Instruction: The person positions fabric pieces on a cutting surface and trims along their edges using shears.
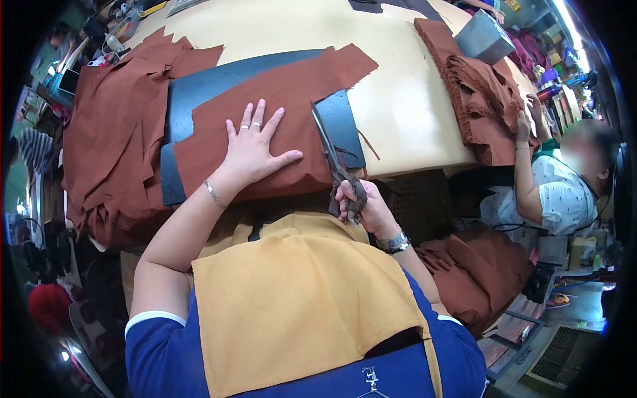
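Note:
A cut piece of rust-brown fabric (272, 93) lies over a dark board (232, 74) at the table's near edge. My left hand (253, 147) rests flat on this fabric, fingers spread, with rings on two of them. In my right hand (371, 207) is a pair of fabric scissors (328, 142), its handles wrapped in dark cloth. The blades point away from me along the fabric's right edge and look nearly closed. Whether they touch the cloth I cannot tell.
Piled brown fabric (119, 132) covers the table's left end. At the right, stacked brown pieces (474, 93) lie beside a grey metal block (484, 36), where a co-worker (557, 179) has hands on the stack. More brown cloth (481, 272) is heaped low on my right.

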A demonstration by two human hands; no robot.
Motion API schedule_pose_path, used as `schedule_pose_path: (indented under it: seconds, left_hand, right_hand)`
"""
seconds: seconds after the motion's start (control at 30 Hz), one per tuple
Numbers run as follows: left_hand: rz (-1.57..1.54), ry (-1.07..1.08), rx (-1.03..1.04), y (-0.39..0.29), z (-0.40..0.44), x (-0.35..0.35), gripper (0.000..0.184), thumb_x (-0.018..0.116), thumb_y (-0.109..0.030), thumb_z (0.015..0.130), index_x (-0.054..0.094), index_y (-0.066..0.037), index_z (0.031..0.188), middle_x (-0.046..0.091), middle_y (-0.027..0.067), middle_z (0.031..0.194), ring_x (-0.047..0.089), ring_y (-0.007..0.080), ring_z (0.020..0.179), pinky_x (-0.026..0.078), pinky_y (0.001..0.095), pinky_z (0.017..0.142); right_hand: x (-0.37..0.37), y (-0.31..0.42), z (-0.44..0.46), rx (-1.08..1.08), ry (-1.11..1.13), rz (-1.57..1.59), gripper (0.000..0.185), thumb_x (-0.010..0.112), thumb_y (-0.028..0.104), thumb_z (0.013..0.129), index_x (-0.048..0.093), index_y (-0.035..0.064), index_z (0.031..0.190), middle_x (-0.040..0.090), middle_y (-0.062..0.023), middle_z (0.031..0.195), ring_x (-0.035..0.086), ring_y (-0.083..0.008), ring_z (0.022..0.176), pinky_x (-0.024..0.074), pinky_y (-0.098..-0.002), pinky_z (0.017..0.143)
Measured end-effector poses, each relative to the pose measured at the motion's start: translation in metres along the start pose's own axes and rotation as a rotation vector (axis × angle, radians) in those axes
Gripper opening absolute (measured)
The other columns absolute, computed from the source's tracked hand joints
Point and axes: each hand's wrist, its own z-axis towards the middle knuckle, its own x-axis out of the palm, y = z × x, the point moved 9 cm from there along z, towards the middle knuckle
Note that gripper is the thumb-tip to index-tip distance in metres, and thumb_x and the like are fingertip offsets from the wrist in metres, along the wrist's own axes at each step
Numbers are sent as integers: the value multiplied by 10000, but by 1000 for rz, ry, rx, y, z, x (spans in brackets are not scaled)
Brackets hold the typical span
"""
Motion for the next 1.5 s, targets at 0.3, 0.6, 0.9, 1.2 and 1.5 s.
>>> schedule_pose_path:
  seconds: [0.3, 0.6, 0.9, 1.2, 1.5]
  left_hand:
    - [194, -97, 435, -2, 64, -31, 773, 484, -634, 861, 298, -205, 1476, 137, 151, 1563, 120, 372, 1435, 119, 635, 1099]
    - [132, 58, 594, 2, 80, -5, 955, 509, -733, 768, 238, -178, 1497, 161, 146, 1560, 123, 357, 1438, 132, 602, 1116]
    - [102, -13, 400, 10, 64, 0, 957, 511, -750, 755, 245, -205, 1495, 161, 141, 1560, 131, 356, 1437, 132, 618, 1109]
    - [80, -56, 309, 1, 50, -4, 942, 510, -745, 763, 275, -186, 1484, 188, 156, 1549, 155, 359, 1431, 142, 621, 1102]
    - [93, -110, 182, -12, 34, 0, 914, 526, -714, 782, 285, -178, 1481, 203, 176, 1541, 163, 377, 1425, 150, 641, 1086]
  right_hand:
    - [-2, 0, -1, 47, 14, -22, 343, 624, 387, 910, 590, 61, 813, 566, 0, 653, 554, -81, 550, 499, -241, 526]
    - [-2, -1, 9, 39, 3, -11, 352, 638, 410, 895, 593, 74, 803, 570, -1, 641, 555, -83, 538, 482, -234, 510]
    - [-2, 0, 4, 28, -10, -45, 356, 637, 413, 895, 587, 79, 785, 563, -2, 628, 549, -89, 523, 479, -238, 499]
    - [-2, 2, 3, 18, -43, -35, 350, 632, 401, 903, 592, 70, 797, 567, 2, 641, 543, -78, 530, 479, -231, 507]
    - [0, 2, 4, 20, -36, 16, 358, 653, 412, 886, 591, 71, 793, 566, 4, 633, 548, -81, 525, 476, -227, 513]
